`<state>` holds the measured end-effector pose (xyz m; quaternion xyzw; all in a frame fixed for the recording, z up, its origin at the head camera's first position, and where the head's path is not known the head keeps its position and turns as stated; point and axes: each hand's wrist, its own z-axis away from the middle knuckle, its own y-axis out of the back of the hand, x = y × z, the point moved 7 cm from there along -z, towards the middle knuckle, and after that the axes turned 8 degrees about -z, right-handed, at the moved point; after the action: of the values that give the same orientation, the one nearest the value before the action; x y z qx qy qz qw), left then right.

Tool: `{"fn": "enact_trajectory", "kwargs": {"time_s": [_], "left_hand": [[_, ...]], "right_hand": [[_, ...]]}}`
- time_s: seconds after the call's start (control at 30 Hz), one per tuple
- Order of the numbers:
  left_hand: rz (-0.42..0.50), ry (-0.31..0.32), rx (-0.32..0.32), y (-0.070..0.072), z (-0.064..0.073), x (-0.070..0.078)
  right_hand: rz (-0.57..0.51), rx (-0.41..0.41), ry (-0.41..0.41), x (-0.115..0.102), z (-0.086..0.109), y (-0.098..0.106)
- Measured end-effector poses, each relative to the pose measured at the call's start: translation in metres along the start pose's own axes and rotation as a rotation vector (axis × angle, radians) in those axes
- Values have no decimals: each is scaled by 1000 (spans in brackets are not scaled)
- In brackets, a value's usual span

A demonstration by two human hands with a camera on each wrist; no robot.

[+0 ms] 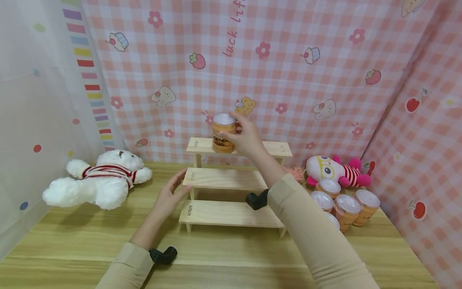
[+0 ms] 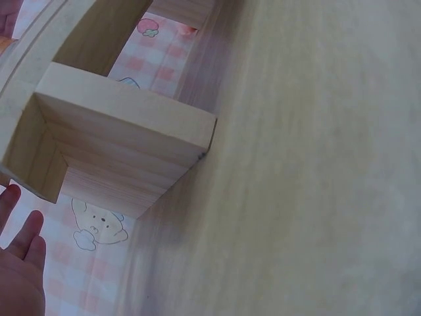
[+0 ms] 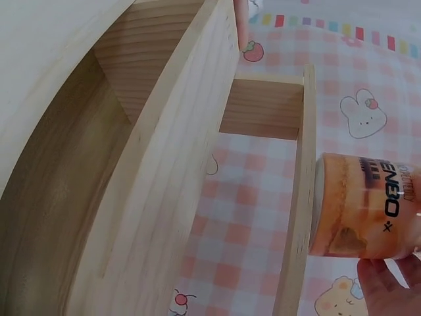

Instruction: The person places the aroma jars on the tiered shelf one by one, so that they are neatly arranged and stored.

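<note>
A three-step wooden rack (image 1: 223, 212) stands in the middle of the table. On its top step, left of centre, is an orange can (image 1: 219, 130) with a silvery lid and dark lettering. My right hand (image 1: 249, 138) grips this can from its right side, thumb across the front. In the right wrist view, the base of the can (image 3: 342, 207) meets the top board, and fingertips of the right hand (image 3: 385, 286) lie against its side. At the left end of the middle step, my left hand (image 1: 169, 198) rests with fingers extended by the board's edge, holding nothing.
Several more orange cans (image 1: 348, 204) with silvery lids cluster right of the rack. Behind them lies a pink plush toy (image 1: 326, 168). A white teddy bear (image 1: 104, 178) in a striped sweater lies on the left. Pink checked cloth (image 1: 310, 84) hangs behind the table.
</note>
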<state>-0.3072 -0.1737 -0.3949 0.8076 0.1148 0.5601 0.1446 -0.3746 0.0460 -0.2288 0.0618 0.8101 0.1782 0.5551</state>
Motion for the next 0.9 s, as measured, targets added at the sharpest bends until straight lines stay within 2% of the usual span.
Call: {"fn": "enact_trajectory", "kwargs": {"time_s": [0.17, 0.4, 0.63, 0.77, 0.9], "left_hand": [[-1, -1, 2, 0, 0, 0], [1, 1, 10, 0, -1, -1], [8, -6, 15, 0, -1, -2], [13, -12, 13, 0, -1, -2], [5, -2, 4, 0, -1, 0]], "right_hand": [[-22, 11, -3, -3, 10, 6], [32, 46, 93, -15, 35, 23], [84, 78, 165, -18, 68, 45], [68, 74, 214, -18, 90, 56], [69, 84, 229, -14, 110, 69]]}}
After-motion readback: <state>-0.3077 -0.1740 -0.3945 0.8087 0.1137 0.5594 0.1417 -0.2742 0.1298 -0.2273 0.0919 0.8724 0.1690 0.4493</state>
